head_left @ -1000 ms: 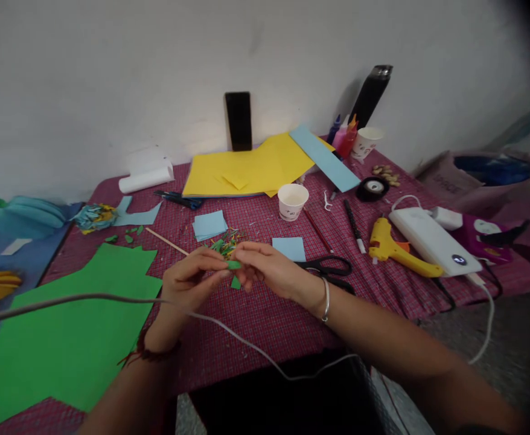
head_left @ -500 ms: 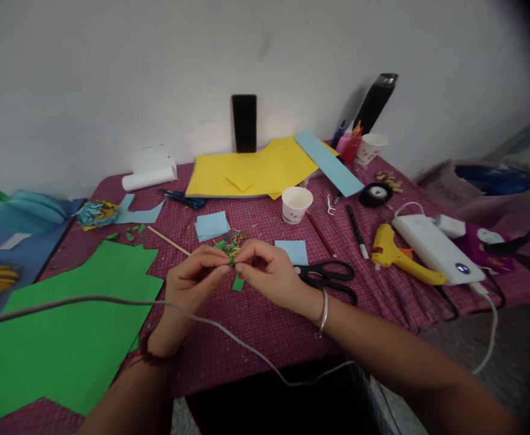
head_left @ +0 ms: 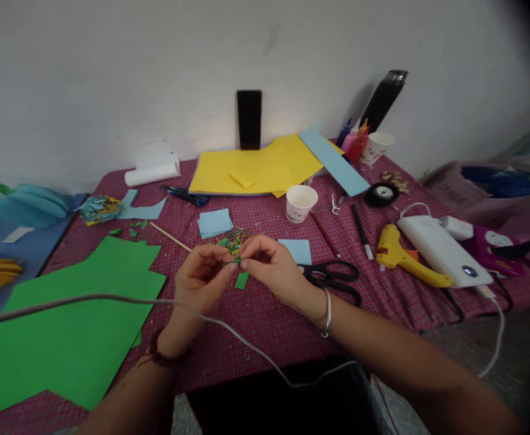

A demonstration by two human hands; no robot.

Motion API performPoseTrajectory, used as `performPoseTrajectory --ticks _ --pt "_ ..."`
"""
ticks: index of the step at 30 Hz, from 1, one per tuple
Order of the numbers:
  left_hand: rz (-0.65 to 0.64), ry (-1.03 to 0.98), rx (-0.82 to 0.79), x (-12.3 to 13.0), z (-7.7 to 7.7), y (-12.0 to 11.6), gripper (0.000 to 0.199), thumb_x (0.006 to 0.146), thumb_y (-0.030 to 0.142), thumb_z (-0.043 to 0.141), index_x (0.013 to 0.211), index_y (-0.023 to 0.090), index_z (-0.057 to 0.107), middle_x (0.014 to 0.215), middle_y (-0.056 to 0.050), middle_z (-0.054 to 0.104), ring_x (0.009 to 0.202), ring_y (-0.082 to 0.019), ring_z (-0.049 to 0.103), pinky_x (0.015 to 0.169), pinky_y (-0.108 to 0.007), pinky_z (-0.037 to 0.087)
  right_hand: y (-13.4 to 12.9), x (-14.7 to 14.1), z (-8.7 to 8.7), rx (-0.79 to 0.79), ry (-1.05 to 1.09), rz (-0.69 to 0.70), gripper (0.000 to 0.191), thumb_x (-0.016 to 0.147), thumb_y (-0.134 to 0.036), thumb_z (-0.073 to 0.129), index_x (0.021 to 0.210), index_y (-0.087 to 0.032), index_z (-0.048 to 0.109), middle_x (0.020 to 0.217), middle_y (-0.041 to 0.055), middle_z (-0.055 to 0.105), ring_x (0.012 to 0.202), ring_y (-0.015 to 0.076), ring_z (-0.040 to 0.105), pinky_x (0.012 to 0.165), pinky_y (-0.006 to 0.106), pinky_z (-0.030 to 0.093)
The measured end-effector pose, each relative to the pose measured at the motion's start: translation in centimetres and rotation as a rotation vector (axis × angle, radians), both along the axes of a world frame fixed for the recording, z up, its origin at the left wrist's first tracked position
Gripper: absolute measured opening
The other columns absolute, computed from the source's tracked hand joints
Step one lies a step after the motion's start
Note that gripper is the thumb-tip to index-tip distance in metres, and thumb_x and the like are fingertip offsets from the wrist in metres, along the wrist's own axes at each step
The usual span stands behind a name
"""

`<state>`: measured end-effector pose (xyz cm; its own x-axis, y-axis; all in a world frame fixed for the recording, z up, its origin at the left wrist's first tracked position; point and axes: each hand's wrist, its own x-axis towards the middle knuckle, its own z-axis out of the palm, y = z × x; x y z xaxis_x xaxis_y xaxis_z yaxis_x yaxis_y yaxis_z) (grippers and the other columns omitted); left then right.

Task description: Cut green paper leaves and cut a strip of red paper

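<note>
Over the middle of the checked cloth, my left hand (head_left: 204, 279) and my right hand (head_left: 270, 266) meet at the fingertips. Both pinch a small piece of green paper (head_left: 232, 262), mostly covered by the fingers. Just below them a green paper strip (head_left: 241, 280) lies on the cloth. Behind the fingers is a heap of green and yellow paper scraps (head_left: 234, 239). Black-handled scissors (head_left: 332, 275) rest beside my right wrist, their blades hidden under the hand. A thin wooden stick (head_left: 171, 235) points toward my left hand.
Green sheets (head_left: 66, 326) cover the left side. A white cable (head_left: 229, 329) crosses in front of my forearms. A paper cup (head_left: 301, 204), blue squares (head_left: 215, 223) and yellow sheets (head_left: 256, 166) stand or lie farther back. To the right are a yellow glue gun (head_left: 401, 257) and a white power bank (head_left: 446, 251).
The view has shifted slightly, so most things appear a little farther right. My fingertips have moved slightly on the green paper piece, which both hands still pinch.
</note>
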<state>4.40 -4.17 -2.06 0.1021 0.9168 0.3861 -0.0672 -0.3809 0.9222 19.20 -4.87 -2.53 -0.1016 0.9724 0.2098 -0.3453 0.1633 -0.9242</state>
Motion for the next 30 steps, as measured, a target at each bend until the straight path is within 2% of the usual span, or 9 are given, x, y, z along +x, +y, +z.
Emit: performPoseTrajectory --ticks 7,11,12,15,17,19,23,26,30 --pt "0.078 -0.037 -0.055 0.2 -0.7 0.0 0.03 0.066 0.014 0.079 0.094 0.021 0.068 0.075 0.001 0.066 0.069 -0.009 0.061 0.064 -0.019 0.051 0.1 -0.3 0.0 -0.17 0.197 0.0 0.02 0.068 -0.016 0.072 0.08 -0.022 0.058 0.073 -0.0057 0.061 0.065 0.0084 0.057 0.062 0.022 0.046" --pt "0.084 -0.172 -0.215 0.2 -0.7 0.5 0.014 0.073 0.023 0.075 0.085 0.02 0.069 0.063 0.004 0.062 0.058 -0.007 0.056 0.057 -0.017 0.047 0.3 0.0 0.0 -0.212 0.18 -0.038 0.018 0.068 -0.018 0.073 0.08 -0.021 0.059 0.071 -0.0051 0.063 0.064 0.0089 0.058 0.061 0.023 0.047" --pt "0.064 -0.215 -0.263 0.2 -0.6 0.6 0.011 0.077 0.027 0.072 0.082 0.019 0.069 0.061 0.003 0.06 0.056 -0.007 0.055 0.055 -0.018 0.047 0.4 0.1 0.0 -0.219 0.177 -0.052 0.018 0.068 -0.019 0.073 0.079 -0.021 0.06 0.07 -0.005 0.063 0.063 0.0091 0.059 0.061 0.023 0.047" --pt "-0.061 -0.311 -0.458 0.3 -0.2 0.8 0.018 0.081 0.035 0.065 0.078 0.017 0.068 0.059 0.001 0.061 0.052 -0.009 0.056 0.048 -0.02 0.046 0.6 0.3 -0.1 -0.218 0.147 -0.083 0.015 0.07 -0.02 0.072 0.079 -0.021 0.06 0.069 -0.0047 0.062 0.063 0.0095 0.059 0.063 0.024 0.048" --pt "-0.164 -0.327 -0.598 0.4 0.1 0.8 0.02 0.078 0.036 0.067 0.079 0.017 0.067 0.059 0.0 0.063 0.049 -0.01 0.056 0.045 -0.02 0.047 0.6 0.4 -0.1 -0.167 0.073 -0.099 0.013 0.072 -0.019 0.07 0.08 -0.021 0.059 0.071 -0.004 0.063 0.065 0.01 0.06 0.064 0.025 0.048" --pt "-0.208 -0.316 -0.671 0.5 0.2 0.7 0.022 0.072 0.035 0.074 0.079 0.016 0.067 0.059 0.0 0.064 0.048 -0.01 0.057 0.044 -0.02 0.048 0.6 0.5 -0.1 -0.081 -0.03 -0.117 0.011 0.074 -0.017 0.066 0.08 -0.021 0.058 0.074 -0.0033 0.064 0.068 0.0108 0.06 0.066 0.026 0.049" --pt "-0.132 -0.284 -0.629 0.5 0.1 0.7 0.026 0.061 0.028 0.083 0.074 0.015 0.065 0.061 0.0 0.067 0.049 -0.009 0.059 0.048 -0.019 0.051 0.6 0.4 -0.3 0.048 -0.159 -0.126 0.011 0.077 -0.015 0.061 0.085 -0.022 0.058 0.08 -0.0015 0.065 0.075 0.0128 0.062 0.07 0.029 0.05" --pt "-0.078 -0.238 -0.54 0.4 0.0 0.8 0.024 0.063 0.026 0.082 0.074 0.015 0.065 0.061 0.001 0.068 0.048 -0.008 0.059 0.047 -0.019 0.051 0.6 0.3 -0.6 0.064 -0.148 -0.096 0.014 0.078 -0.012 0.058 0.088 -0.022 0.058 0.083 -0.0007 0.066 0.078 0.0132 0.063 0.073 0.03 0.051" --pt "-0.017 -0.1 -0.365 0.0 0.0 1.0 0.018 0.069 0.025 0.077 0.077 0.015 0.065 0.06 0.002 0.066 0.048 -0.009 0.06 0.048 -0.019 0.051 0.6 0.4 -0.4 0.005 -0.099 -0.064 0.016 0.08 -0.012 0.056 0.092 -0.022 0.059 0.087 -0.0006 0.066 0.08 0.0119 0.063 0.078 0.03 0.051"
